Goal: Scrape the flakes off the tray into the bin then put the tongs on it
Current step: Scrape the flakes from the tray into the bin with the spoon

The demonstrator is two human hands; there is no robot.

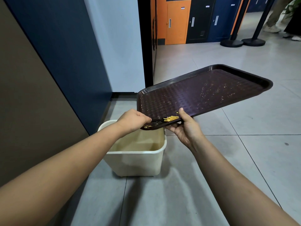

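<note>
A dark brown tray [203,93] is held tilted, its near left corner hanging over a cream bin [138,160] on the floor. My right hand [184,126] grips the tray's near edge, thumb on top and fingers beneath. My left hand [133,119] holds thin dark tongs [157,120] whose tips lie on the tray against a small pile of yellow flakes [171,118]. A few more flakes [148,126] sit at the tray's lowest corner, and fine crumbs are scattered across its far right part.
A dark blue and brown wall runs along the left, close behind the bin. Grey tiled floor spreads to the right. Far back stand orange, black and blue lockers [195,22], two black stanchion bases [242,41], and a person's legs [275,18].
</note>
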